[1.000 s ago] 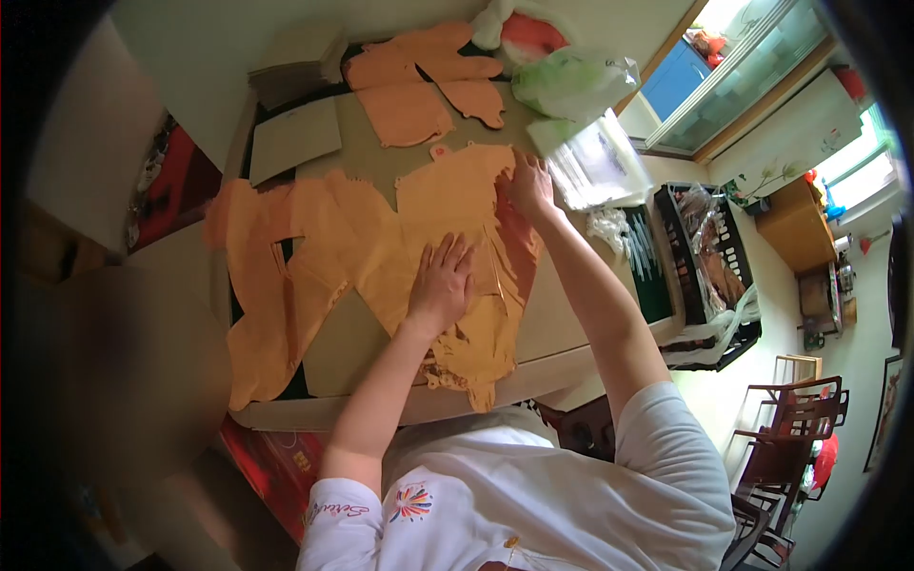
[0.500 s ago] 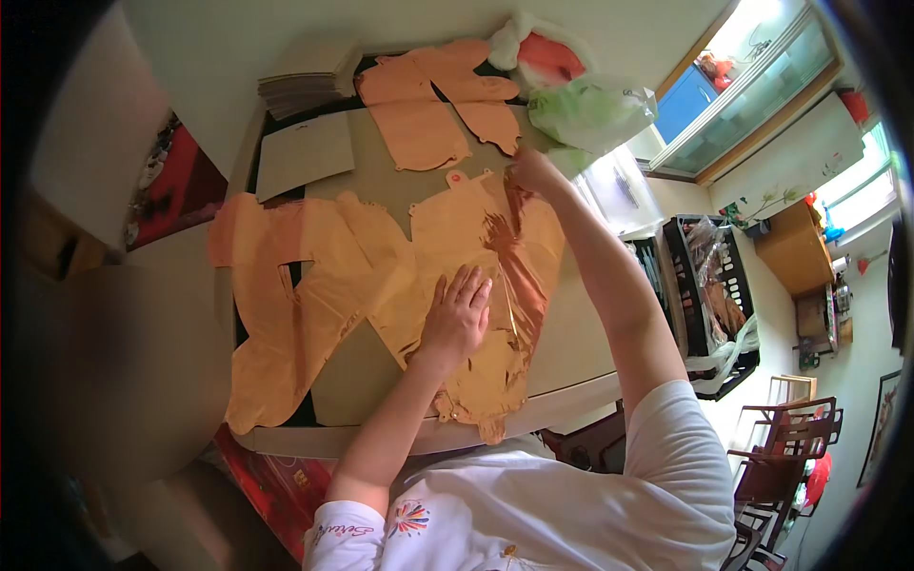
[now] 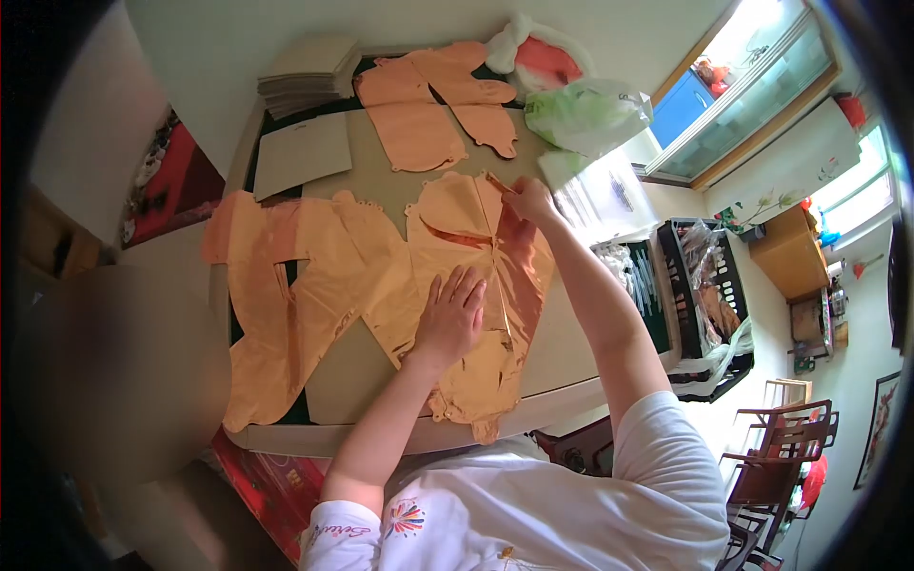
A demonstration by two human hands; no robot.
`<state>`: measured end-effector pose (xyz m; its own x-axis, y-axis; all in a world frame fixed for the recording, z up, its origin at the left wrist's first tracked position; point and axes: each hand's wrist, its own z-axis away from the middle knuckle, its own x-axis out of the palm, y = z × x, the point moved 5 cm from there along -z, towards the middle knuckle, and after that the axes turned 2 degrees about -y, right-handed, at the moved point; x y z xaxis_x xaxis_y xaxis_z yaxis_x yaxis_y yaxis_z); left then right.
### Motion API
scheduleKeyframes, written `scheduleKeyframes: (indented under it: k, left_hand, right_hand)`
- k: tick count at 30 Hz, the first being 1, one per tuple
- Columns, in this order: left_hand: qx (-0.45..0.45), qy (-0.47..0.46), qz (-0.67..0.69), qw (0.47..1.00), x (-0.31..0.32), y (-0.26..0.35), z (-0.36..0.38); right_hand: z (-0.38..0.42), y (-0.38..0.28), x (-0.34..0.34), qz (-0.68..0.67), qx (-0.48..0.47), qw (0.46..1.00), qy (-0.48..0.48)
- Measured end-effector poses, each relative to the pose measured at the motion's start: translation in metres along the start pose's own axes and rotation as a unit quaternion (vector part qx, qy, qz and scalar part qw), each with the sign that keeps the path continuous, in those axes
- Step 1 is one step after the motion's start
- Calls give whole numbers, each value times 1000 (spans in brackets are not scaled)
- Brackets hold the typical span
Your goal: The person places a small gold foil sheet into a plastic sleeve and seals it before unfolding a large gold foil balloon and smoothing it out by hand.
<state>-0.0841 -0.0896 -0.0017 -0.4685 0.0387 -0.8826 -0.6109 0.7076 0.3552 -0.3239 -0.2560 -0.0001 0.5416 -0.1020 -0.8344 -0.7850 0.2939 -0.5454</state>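
Observation:
My left hand (image 3: 449, 319) lies flat, fingers stretched out, on a flat rose-gold foil balloon (image 3: 476, 385) near the front of the table. At that balloon's upper right edge, my right hand (image 3: 528, 202) pinches the foil and pulls it into creases that run towards the middle. To the left, another flat rose-gold foil balloon (image 3: 333, 262) is spread out and meets the first one. A third piece of the same foil (image 3: 409, 119) lies at the back of the table.
A stack of cardboard sheets (image 3: 307, 81) stands at the back left, with a single sheet (image 3: 303, 154) before it. A green-white plastic bag (image 3: 586, 119), clear plastic sleeves (image 3: 602, 202) and a black crate (image 3: 678, 295) are on the right. A blurred person (image 3: 114, 371) is at the left.
My right hand has come down and slightly left, away from the back foil piece, pulling the balloon's upper right edge inward. My left hand stays nearly in place.

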Motion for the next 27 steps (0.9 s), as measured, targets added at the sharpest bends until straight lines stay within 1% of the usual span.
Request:
scheduleKeyframes:
  k: [1, 4, 7, 10, 11, 12, 13, 14, 15, 16, 17, 18, 20, 22, 23, 27]
  left_hand:
    - [0, -1, -5, 1000, 0, 0, 0]
    - [0, 1, -1, 1000, -1, 0, -1]
    - [2, 0, 2, 1000, -1, 0, -1]
    - [5, 1, 1, 1000, 1, -1, 0]
    - [6, 2, 1, 1000, 1, -1, 0]
    - [5, 3, 3, 1000, 0, -1, 0]
    - [5, 5, 6, 1000, -1, -1, 0]
    - [5, 5, 9, 1000, -2, 0, 0]
    - [6, 1, 11, 1000, 0, 1, 2]
    - [7, 0, 12, 1000, 0, 0, 2]
    - [7, 3, 11, 1000, 0, -1, 0]
    - [7, 4, 15, 1000, 0, -1, 0]
    - [5, 11, 21, 1000, 0, -2, 0]
    - [0, 15, 24, 1000, -2, 0, 0]
    - [0, 14, 25, 1000, -3, 0, 1]
    - [7, 11, 22, 1000, -3, 1, 0]
  right_hand:
    - [1, -1, -1, -25, 0, 1000, 9]
    - [5, -8, -7, -25, -35, 998, 50]
    - [-1, 4, -3, -35, -48, 997, 40]
    - [-12, 24, 2, -28, -84, 990, 111]
    - [-9, 20, 0, -122, -42, 989, 78]
    - [2, 5, -9, -214, 1, 976, 44]
    - [13, -7, -16, -304, 45, 951, 9]
    - [22, -15, -20, -420, 37, 907, -14]
    - [32, -20, -22, -530, 30, 847, -36]
    - [37, -25, -24, -630, 19, 774, -57]
    - [22, 0, -8, -287, -130, 946, 69]
    - [53, -7, -11, -87, -134, 982, 102]
    - [73, -12, 2, 88, -211, 972, 45]
    - [98, -12, 19, 55, -269, 956, 108]
    - [109, -16, 20, 74, -282, 952, 91]
    - [137, -31, 22, 11, -284, 956, 73]
